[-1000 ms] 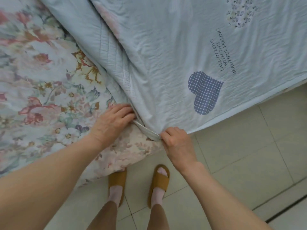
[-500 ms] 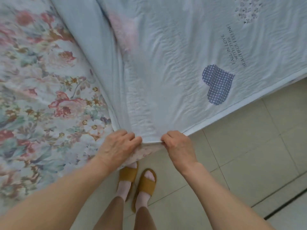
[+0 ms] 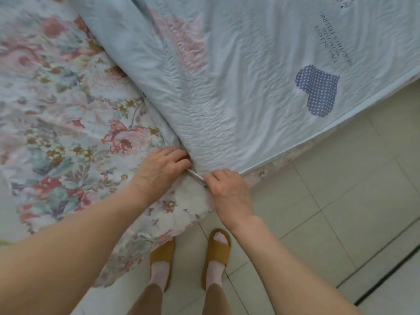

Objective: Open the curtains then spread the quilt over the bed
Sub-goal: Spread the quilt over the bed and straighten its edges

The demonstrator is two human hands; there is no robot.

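Quilt: the pale blue quilt (image 3: 238, 92) lies across the upper right of the bed, its corner drawn down to the bed's near corner; it carries a dotted navy heart (image 3: 318, 89) and some printed lettering.
Quilt corner: a short taut strip of its edge (image 3: 197, 176) runs between the two hands.
Left hand: the left hand (image 3: 159, 171) lies knuckles up on the bed, fingers curled down onto the quilt's corner where it meets the floral sheet; the fingertips are hidden, so the grip itself cannot be told for sure.
Right hand: the right hand (image 3: 227, 189) is closed on the quilt's edge, thumb and forefinger pinching the strip just off the bed's corner.
Bed: a floral sheet (image 3: 68, 123) covers the left part, bare of quilt, and hangs over the corner.
Floor: pale tiles (image 3: 341, 201).
Feet: tan slippers (image 3: 217, 251) stand near the bed's corner.
Containers: none in view.
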